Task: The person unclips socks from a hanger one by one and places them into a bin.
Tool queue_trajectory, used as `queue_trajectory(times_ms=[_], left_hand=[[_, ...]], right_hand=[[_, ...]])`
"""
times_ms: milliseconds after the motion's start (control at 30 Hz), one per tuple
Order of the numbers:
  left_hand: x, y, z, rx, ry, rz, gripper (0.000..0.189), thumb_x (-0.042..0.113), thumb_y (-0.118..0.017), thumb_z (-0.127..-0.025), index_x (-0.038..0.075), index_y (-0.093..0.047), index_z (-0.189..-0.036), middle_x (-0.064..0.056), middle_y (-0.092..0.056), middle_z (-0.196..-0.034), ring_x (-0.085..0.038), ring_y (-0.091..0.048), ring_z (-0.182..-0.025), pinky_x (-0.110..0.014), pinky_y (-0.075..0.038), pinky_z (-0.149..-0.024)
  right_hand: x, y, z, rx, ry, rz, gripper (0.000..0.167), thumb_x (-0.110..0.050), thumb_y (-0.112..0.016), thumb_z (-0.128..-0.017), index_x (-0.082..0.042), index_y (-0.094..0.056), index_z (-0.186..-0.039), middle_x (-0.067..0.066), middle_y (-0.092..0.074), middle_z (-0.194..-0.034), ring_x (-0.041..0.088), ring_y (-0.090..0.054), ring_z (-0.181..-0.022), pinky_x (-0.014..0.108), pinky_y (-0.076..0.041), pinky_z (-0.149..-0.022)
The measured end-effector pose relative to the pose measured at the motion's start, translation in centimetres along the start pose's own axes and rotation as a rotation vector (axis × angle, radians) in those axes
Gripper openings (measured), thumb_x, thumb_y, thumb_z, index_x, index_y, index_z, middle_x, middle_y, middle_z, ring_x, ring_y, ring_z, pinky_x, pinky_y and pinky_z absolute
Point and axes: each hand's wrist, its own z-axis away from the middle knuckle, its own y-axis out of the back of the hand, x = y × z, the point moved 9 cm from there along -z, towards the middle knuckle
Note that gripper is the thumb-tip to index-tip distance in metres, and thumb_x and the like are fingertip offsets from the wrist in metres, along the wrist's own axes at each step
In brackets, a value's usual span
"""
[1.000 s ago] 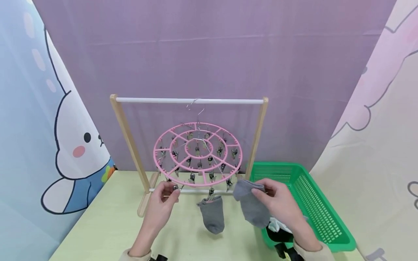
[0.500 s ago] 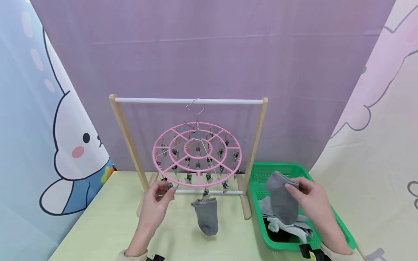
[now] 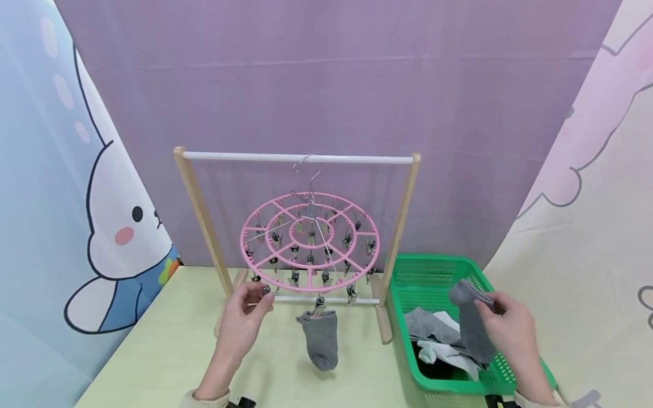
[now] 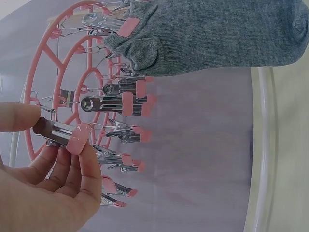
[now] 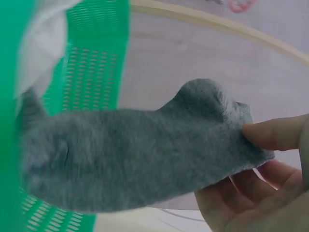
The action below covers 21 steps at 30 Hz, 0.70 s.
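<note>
My left hand [image 3: 242,320] pinches a metal clip [image 4: 60,133] with pink tips, at the front left of a round pink drying hanger [image 3: 311,288]. In my right hand [image 3: 512,331] is a grey sock [image 3: 474,323], pinched by its cuff over the green basket [image 3: 528,362]. The right wrist view shows this sock [image 5: 130,154] with its toe end near the basket's contents. Another grey sock [image 3: 321,340] hangs from a clip at the hanger's front, right of my left hand; its cuff is gripped by the pink-tipped clip [image 4: 128,27].
The hanger hooks over the white rod [image 3: 357,160] of a wooden stand [image 3: 400,226]. Several metal clips dangle from its rings. Grey and white socks [image 3: 433,328] lie in the basket, on the right of the pale table [image 3: 168,340].
My right hand has carried the grey sock rightward, away from the hanger, to above the basket. My left hand keeps the clip and has shifted slightly left. The hanging sock has swung a little left.
</note>
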Motion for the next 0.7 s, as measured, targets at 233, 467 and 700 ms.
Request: queue_trajectory(times_ms=[233,467,700], left_hand=[[0.0,-0.1,0.1,0.002,-0.011,-0.005,0.025,0.010,-0.067,-0.098,-0.003,-0.061,-0.119,-0.014,-0.064,-0.103,-0.011,-0.065,-0.088,-0.021,-0.055,-0.079],[0.0,-0.3,0.0,-0.005,-0.015,-0.009,0.024,0.009,-0.067,-0.098,-0.002,-0.061,-0.119,-0.013,-0.065,-0.103,-0.012,-0.065,-0.088,-0.022,-0.055,-0.079],[0.0,-0.4,0.0,-0.012,-0.016,-0.011,0.025,0.010,-0.067,-0.099,-0.002,-0.062,-0.120,-0.013,-0.066,-0.104,-0.014,-0.066,-0.089,-0.022,-0.055,-0.080]], right_hand=[[0.6,-5.4,1.5,-0.322,0.010,0.052,0.022,-0.014,-0.067,-0.097,0.003,-0.071,-0.110,0.005,-0.067,-0.085,0.018,-0.055,-0.070,0.033,-0.044,-0.059],[-0.5,-8.0,2.7,-0.448,0.003,0.003,0.012,-0.012,-0.067,-0.097,-0.005,-0.073,-0.105,0.003,-0.072,-0.097,0.020,-0.066,-0.090,0.038,-0.055,-0.071],[-4.1,-8.6,3.2,-0.438,0.048,-0.075,0.013,-0.010,-0.065,-0.098,-0.005,-0.073,-0.107,0.003,-0.072,-0.096,0.018,-0.066,-0.088,0.035,-0.054,-0.070]])
